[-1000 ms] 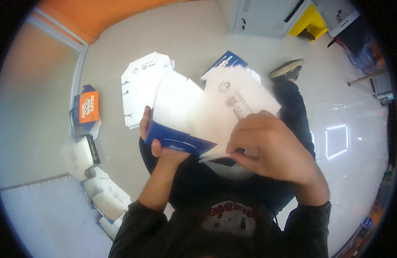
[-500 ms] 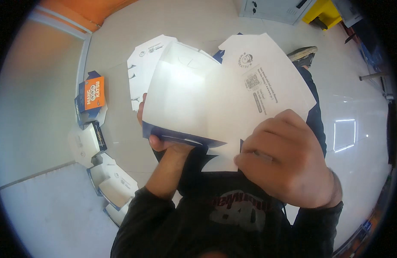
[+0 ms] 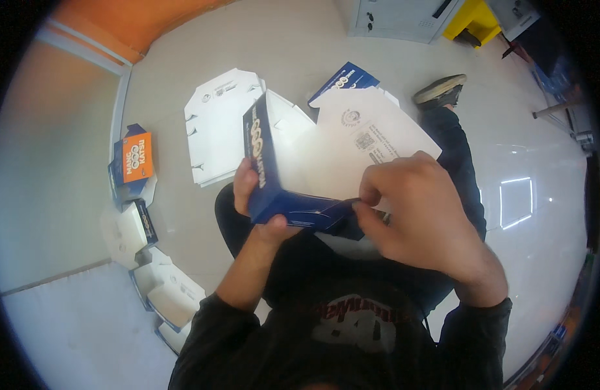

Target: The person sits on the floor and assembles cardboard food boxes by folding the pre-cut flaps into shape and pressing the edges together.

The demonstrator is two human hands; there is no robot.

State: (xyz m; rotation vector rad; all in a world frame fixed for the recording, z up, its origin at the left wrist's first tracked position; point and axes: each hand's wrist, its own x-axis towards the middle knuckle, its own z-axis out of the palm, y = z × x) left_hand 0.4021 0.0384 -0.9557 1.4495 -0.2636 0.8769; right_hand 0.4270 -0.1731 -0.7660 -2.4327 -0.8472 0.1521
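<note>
A partly folded takeaway box of card, dark blue outside and white inside, is held above my lap. My left hand grips its left corner from below, with the thumb on the blue front wall and the fingers on the blue side wall. At the front right corner my right hand pinches a blue flap between thumb and forefinger. The box's wide white lid panel, with small dark print, spreads out flat to the right and back. Part of the front right corner is hidden behind my right fingers.
Flat white box blanks lie stacked on the floor ahead left; a blue printed blank lies behind the box. Along the left wall stand folded boxes, one with an orange top. A grey cabinet and yellow object are at the back.
The box has been lowered and tilted, so its blue left wall now shows. My right hand has brought the front right flap up to the front wall.
</note>
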